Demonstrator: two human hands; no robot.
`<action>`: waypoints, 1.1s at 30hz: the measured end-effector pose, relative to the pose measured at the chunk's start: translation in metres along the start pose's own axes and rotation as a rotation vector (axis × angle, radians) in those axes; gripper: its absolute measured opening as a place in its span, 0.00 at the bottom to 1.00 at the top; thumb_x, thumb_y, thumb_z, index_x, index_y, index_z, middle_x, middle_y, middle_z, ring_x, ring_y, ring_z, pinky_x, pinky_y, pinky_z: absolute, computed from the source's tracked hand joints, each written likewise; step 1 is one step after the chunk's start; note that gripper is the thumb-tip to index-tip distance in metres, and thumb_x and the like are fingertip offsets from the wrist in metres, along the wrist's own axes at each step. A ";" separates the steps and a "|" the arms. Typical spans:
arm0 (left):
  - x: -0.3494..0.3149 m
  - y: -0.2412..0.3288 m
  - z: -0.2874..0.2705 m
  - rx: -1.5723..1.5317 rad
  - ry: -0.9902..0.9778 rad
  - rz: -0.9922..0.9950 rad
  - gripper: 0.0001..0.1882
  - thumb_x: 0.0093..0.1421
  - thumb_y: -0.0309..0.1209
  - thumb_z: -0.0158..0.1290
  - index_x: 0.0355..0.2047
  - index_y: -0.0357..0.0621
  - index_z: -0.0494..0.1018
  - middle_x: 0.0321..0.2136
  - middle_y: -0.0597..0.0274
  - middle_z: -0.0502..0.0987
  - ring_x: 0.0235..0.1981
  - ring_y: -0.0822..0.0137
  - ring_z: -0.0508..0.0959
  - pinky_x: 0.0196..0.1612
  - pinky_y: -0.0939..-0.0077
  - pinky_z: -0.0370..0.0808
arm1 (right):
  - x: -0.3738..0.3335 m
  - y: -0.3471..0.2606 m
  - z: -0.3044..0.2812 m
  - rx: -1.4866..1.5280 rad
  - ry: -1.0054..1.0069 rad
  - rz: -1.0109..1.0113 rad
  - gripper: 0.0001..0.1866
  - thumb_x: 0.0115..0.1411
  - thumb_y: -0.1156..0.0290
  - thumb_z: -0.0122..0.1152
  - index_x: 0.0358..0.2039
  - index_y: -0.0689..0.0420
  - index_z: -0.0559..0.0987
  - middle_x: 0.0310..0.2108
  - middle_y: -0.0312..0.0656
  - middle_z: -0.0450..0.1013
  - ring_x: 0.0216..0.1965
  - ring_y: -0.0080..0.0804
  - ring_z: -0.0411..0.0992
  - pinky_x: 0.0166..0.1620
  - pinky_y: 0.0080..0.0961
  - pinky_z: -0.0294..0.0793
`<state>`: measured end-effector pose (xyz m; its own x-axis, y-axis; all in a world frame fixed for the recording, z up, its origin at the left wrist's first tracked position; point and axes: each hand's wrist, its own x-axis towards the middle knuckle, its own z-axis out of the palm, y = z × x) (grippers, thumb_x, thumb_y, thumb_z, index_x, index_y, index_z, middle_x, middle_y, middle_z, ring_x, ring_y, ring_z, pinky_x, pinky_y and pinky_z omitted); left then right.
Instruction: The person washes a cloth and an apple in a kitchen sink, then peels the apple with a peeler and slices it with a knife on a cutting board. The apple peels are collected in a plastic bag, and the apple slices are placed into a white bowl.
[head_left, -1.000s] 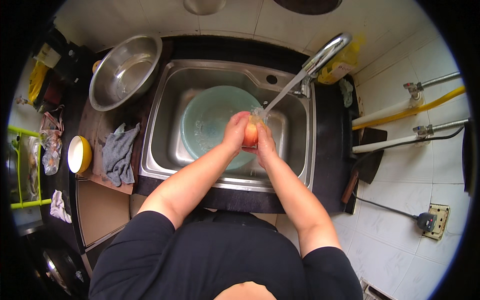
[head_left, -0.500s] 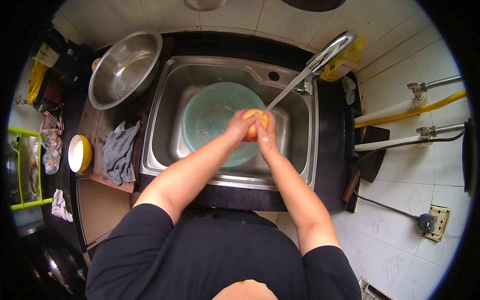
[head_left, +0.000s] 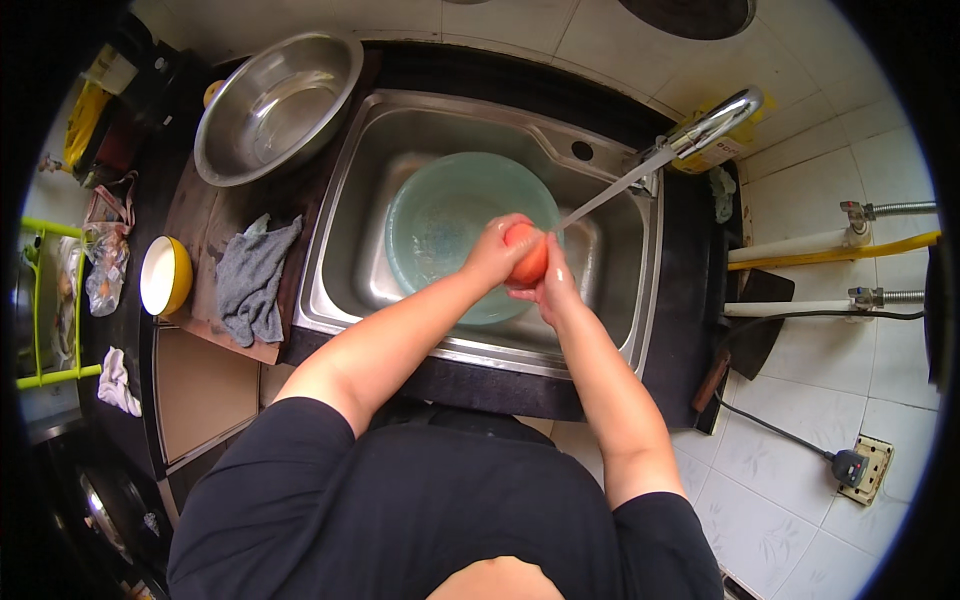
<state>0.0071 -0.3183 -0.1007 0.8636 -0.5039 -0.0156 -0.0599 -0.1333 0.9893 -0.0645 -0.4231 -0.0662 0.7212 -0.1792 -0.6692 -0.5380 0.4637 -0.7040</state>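
Fingers of the left hand (head_left: pixel 490 256) and right hand (head_left: pixel 558 288) are wrapped around a round reddish fruit (head_left: pixel 530 262), pressing it from both sides above the right part of a pale green basin (head_left: pixel 440 215) in the steel sink (head_left: pixel 338 275). Water (head_left: pixel 620 190) slants from the faucet (head_left: pixel 718 122) toward the right fingertips. Left of the sink lies a grey cloth (head_left: pixel 252 285), near a yellow bowl (head_left: pixel 182 278).
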 end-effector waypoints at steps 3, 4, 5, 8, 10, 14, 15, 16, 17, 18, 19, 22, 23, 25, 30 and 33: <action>0.007 0.005 0.006 -0.429 0.077 -0.352 0.19 0.59 0.39 0.45 0.44 0.37 0.67 0.41 0.53 0.70 0.46 0.65 0.68 0.51 0.73 0.63 | 0.003 0.011 0.009 -0.156 0.169 -0.332 0.31 0.57 0.44 0.45 0.52 0.54 0.60 0.51 0.44 0.60 0.49 0.37 0.64 0.47 0.34 0.67; 0.008 0.005 0.010 -0.446 0.111 -0.358 0.19 0.59 0.39 0.45 0.45 0.37 0.67 0.42 0.51 0.70 0.47 0.61 0.68 0.51 0.71 0.64 | 0.010 0.017 0.006 -0.230 0.172 -0.472 0.31 0.56 0.46 0.48 0.53 0.54 0.60 0.52 0.44 0.59 0.49 0.36 0.63 0.48 0.33 0.67; 0.010 0.004 0.014 -0.463 0.145 -0.364 0.19 0.59 0.39 0.44 0.46 0.38 0.66 0.43 0.48 0.69 0.47 0.57 0.68 0.50 0.69 0.65 | 0.015 0.019 0.003 -0.304 0.174 -0.612 0.31 0.55 0.48 0.52 0.53 0.55 0.61 0.53 0.44 0.58 0.49 0.36 0.63 0.48 0.33 0.66; 0.005 -0.005 0.019 -0.090 0.125 -0.131 0.24 0.58 0.41 0.45 0.51 0.40 0.61 0.47 0.44 0.66 0.49 0.51 0.67 0.51 0.66 0.65 | 0.015 0.001 0.005 0.042 0.226 -0.422 0.27 0.56 0.53 0.53 0.49 0.57 0.64 0.47 0.43 0.65 0.46 0.35 0.66 0.47 0.31 0.67; -0.008 0.011 0.014 0.171 -0.044 0.073 0.36 0.52 0.44 0.53 0.56 0.43 0.54 0.51 0.41 0.61 0.51 0.47 0.64 0.54 0.64 0.63 | 0.022 -0.014 -0.008 0.272 0.186 -0.161 0.23 0.58 0.51 0.44 0.46 0.54 0.68 0.43 0.44 0.69 0.42 0.38 0.70 0.43 0.37 0.71; -0.014 0.029 0.004 0.228 -0.119 0.171 0.41 0.45 0.42 0.61 0.56 0.44 0.54 0.52 0.43 0.61 0.52 0.52 0.64 0.54 0.65 0.62 | 0.017 -0.023 -0.015 0.422 0.080 0.119 0.28 0.60 0.45 0.30 0.48 0.53 0.66 0.43 0.46 0.68 0.42 0.41 0.70 0.36 0.39 0.74; -0.012 0.023 0.007 0.134 -0.049 0.125 0.40 0.46 0.42 0.60 0.56 0.44 0.55 0.51 0.44 0.62 0.51 0.54 0.65 0.53 0.66 0.63 | 0.008 -0.027 -0.007 0.344 0.091 0.107 0.29 0.60 0.44 0.29 0.48 0.53 0.65 0.43 0.47 0.68 0.42 0.41 0.70 0.35 0.39 0.75; -0.008 0.015 0.014 0.041 0.012 0.081 0.39 0.46 0.41 0.60 0.55 0.44 0.55 0.50 0.46 0.63 0.51 0.55 0.66 0.53 0.66 0.63 | 0.002 -0.027 -0.002 0.273 0.107 0.093 0.29 0.60 0.43 0.29 0.49 0.53 0.64 0.43 0.47 0.68 0.42 0.42 0.70 0.34 0.39 0.76; -0.004 0.008 0.018 -0.052 0.073 0.036 0.38 0.46 0.41 0.60 0.55 0.44 0.56 0.49 0.47 0.64 0.50 0.56 0.66 0.53 0.67 0.63 | 0.001 -0.024 0.000 0.197 0.107 0.037 0.31 0.59 0.42 0.27 0.50 0.53 0.63 0.44 0.48 0.67 0.42 0.42 0.70 0.33 0.38 0.76; -0.002 0.010 0.018 -0.127 0.102 -0.002 0.36 0.47 0.43 0.59 0.52 0.41 0.59 0.47 0.46 0.66 0.48 0.54 0.68 0.52 0.67 0.64 | 0.000 -0.021 0.003 0.120 0.108 -0.017 0.32 0.59 0.41 0.26 0.51 0.53 0.62 0.44 0.48 0.67 0.42 0.43 0.70 0.32 0.38 0.76; -0.001 0.006 0.019 -0.167 0.111 -0.020 0.34 0.49 0.43 0.57 0.52 0.41 0.59 0.47 0.46 0.67 0.48 0.54 0.68 0.52 0.67 0.64 | -0.002 -0.017 0.005 0.043 0.108 -0.070 0.34 0.58 0.39 0.25 0.52 0.54 0.60 0.45 0.48 0.67 0.43 0.43 0.70 0.31 0.38 0.77; 0.000 0.008 0.020 -0.242 0.164 -0.115 0.23 0.61 0.42 0.42 0.51 0.39 0.60 0.45 0.46 0.69 0.47 0.54 0.69 0.51 0.68 0.64 | -0.006 -0.004 0.014 -0.148 0.186 -0.254 0.34 0.58 0.41 0.35 0.56 0.54 0.54 0.50 0.49 0.60 0.45 0.41 0.68 0.31 0.35 0.77; 0.001 0.005 0.020 -0.211 0.158 -0.109 0.22 0.63 0.42 0.39 0.51 0.39 0.61 0.46 0.47 0.68 0.47 0.56 0.69 0.51 0.69 0.64 | -0.007 -0.001 0.014 -0.213 0.211 -0.314 0.35 0.58 0.42 0.38 0.57 0.54 0.51 0.52 0.49 0.58 0.46 0.40 0.67 0.31 0.34 0.77; 0.004 0.003 0.017 -0.150 0.153 -0.096 0.23 0.65 0.44 0.32 0.51 0.40 0.62 0.47 0.50 0.67 0.47 0.58 0.68 0.51 0.70 0.63 | -0.006 0.002 0.013 -0.161 0.168 -0.341 0.36 0.58 0.43 0.42 0.58 0.52 0.47 0.53 0.47 0.55 0.48 0.40 0.65 0.34 0.34 0.77; 0.001 0.009 0.022 0.096 0.186 0.016 0.21 0.62 0.41 0.36 0.50 0.41 0.63 0.46 0.46 0.67 0.49 0.50 0.67 0.52 0.65 0.63 | -0.010 -0.005 0.018 0.038 0.205 -0.274 0.34 0.58 0.39 0.35 0.55 0.52 0.56 0.51 0.45 0.59 0.49 0.38 0.64 0.37 0.32 0.74; -0.011 0.016 0.017 0.371 0.043 0.206 0.25 0.56 0.42 0.48 0.50 0.43 0.63 0.47 0.46 0.66 0.51 0.49 0.65 0.52 0.63 0.63 | -0.006 -0.006 0.010 0.328 0.164 -0.027 0.35 0.57 0.36 0.28 0.48 0.52 0.65 0.41 0.42 0.67 0.39 0.32 0.70 0.28 0.25 0.73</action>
<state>-0.0116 -0.3299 -0.0871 0.8345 -0.5170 0.1905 -0.4025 -0.3359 0.8515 -0.0608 -0.4160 -0.0552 0.6392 -0.3196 -0.6995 -0.3323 0.7055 -0.6260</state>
